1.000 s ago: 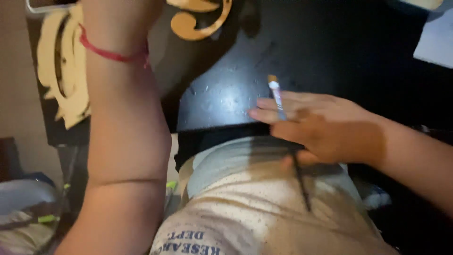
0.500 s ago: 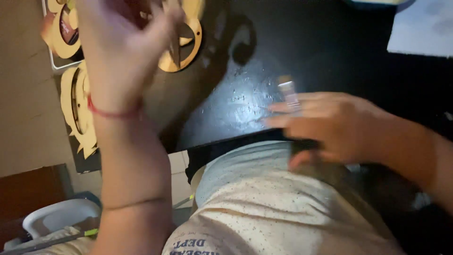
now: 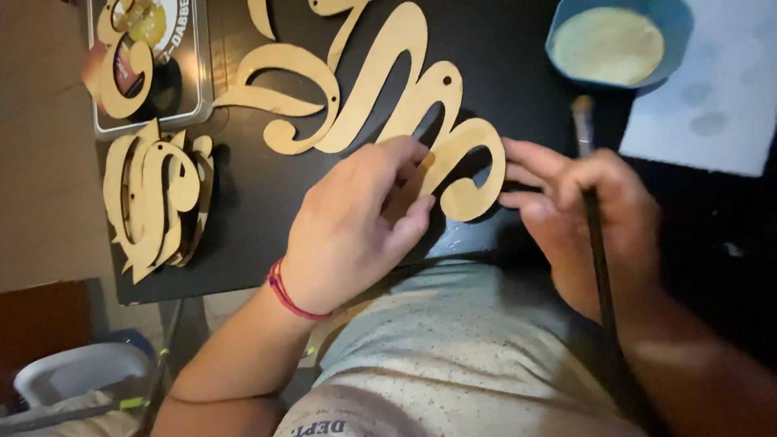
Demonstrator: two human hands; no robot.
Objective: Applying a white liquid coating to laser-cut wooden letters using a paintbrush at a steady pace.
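A large curly wooden cutout (image 3: 380,89) lies flat on the black table (image 3: 243,202). My left hand (image 3: 356,222), with a red thread at the wrist, rests on the cutout's lower end, fingers pinching its edge. My right hand (image 3: 587,214) touches the same end from the right with its fingertips while a thin dark paintbrush (image 3: 595,226) is held in it, bristles pointing away from me.
A blue bowl of pale yellow paint (image 3: 617,42) sits at the far right beside a light blue paper sheet (image 3: 712,105). A stack of wooden cutouts (image 3: 158,198) lies at the left table edge, below a metal tray (image 3: 150,65). A white bin (image 3: 77,376) stands on the floor.
My left hand has come down from a raised position and set the large cutout on the table. My right hand with the brush moved forward to meet its end.
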